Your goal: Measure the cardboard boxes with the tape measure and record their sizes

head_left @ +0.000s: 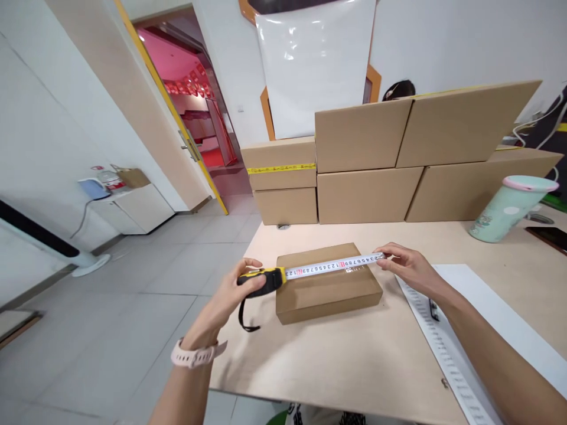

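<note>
A yellow and black tape measure (266, 281) is gripped in my left hand (237, 283), just off the left end of a flat brown cardboard box (330, 295). Its white blade (330, 268) runs out across the top of the box. My right hand (405, 265) pinches the blade's free end, a little past the box's right edge. A black wrist strap (246, 321) dangles from the tape measure's case. The box lies flat on the light wooden table (336, 360).
Larger cardboard boxes (367, 195) are stacked along the table's back, and the top of a person's head (398, 90) shows behind them. Printed sheets (447, 354) with a pen (433, 309) lie under my right arm. A mint tumbler (509, 209) and a phone (549, 239) are at right.
</note>
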A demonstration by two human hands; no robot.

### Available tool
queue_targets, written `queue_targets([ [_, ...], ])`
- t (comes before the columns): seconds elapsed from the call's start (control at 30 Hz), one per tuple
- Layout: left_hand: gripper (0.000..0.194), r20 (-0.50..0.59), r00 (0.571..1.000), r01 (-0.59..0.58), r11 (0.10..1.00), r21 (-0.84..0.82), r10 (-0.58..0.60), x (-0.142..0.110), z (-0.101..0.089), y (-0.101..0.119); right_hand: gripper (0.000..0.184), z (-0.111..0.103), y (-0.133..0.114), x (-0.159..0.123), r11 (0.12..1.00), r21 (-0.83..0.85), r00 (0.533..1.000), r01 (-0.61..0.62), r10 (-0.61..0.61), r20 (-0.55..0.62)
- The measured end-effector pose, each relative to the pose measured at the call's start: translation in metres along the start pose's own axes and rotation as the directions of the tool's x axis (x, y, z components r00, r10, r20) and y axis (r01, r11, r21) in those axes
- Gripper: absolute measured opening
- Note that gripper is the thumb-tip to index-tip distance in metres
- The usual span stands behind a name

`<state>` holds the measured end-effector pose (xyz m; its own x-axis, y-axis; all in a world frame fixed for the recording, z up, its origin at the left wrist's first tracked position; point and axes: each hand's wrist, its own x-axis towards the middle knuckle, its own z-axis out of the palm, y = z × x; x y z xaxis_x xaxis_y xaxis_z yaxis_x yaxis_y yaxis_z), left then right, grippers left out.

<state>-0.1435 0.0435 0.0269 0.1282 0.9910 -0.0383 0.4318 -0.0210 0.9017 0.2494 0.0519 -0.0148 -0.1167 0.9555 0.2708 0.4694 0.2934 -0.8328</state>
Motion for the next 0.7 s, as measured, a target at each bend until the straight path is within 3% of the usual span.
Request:
queue_targets([
  [0.2, 0.047, 0.006, 0.999, 0.052, 0.999, -0.008, -0.052, 0.016, -0.019, -0.027, 0.048, 0.027, 0.037, 0.008, 0.983, 0.175, 0.996, -0.06, 0.071, -0.057],
  [0.33, 0.047, 0.007, 0.998, 0.067, 0.997, -0.036, -0.067, 0.018, -0.02, -0.038, 0.042, 0.037, 0.038, 0.005, 0.973, 0.207, 0.988, -0.105, 0.126, -0.087],
  [0.7, 0.044, -0.061, 0.995, 0.067, 0.981, -0.181, -0.079, 0.025, -0.022, -0.048, 0.037, 0.045, 0.04, -0.005, 0.979, 0.171, 0.989, -0.113, 0.128, -0.078],
])
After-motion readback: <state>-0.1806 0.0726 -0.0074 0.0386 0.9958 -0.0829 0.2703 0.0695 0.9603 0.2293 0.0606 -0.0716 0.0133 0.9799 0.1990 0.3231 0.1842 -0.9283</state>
